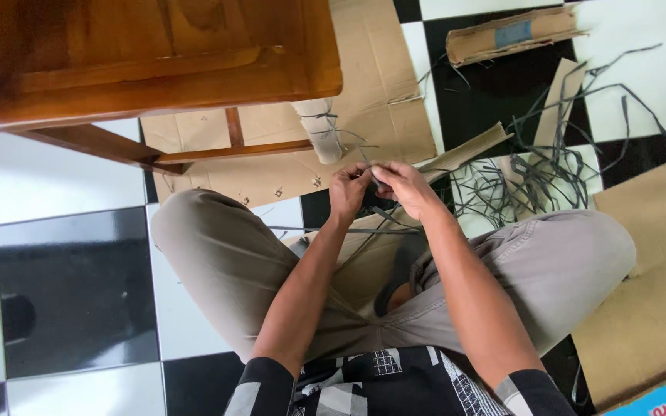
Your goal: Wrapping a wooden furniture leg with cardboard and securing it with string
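The left hand [350, 191] and the right hand [404, 187] are close together, touching at the fingertips, above the person's crossed legs. Both hands pinch a thin, flat, dark grey plastic strap [375, 179] between the fingers and thumbs. The strap runs down from the fingers, and one long piece of it lies flat across the lap, just under the wrists.

The person sits on a floor of shiny black and white square tiles [71, 285], in light brown trousers and a black and white patterned shirt.

Just past the hands lies a big flat sheet of brown cardboard [371, 100]. On it stands a brown wooden piece of furniture with thin legs [148, 69]. One leg near the hands is wrapped in pale paper.

To the right of the hands is a messy heap of loose dark grey straps [533, 173] on the tiles. Farther off lies a flat brown cardboard roll with a blue label [514, 35]. More brown cardboard sits by the person's right knee.
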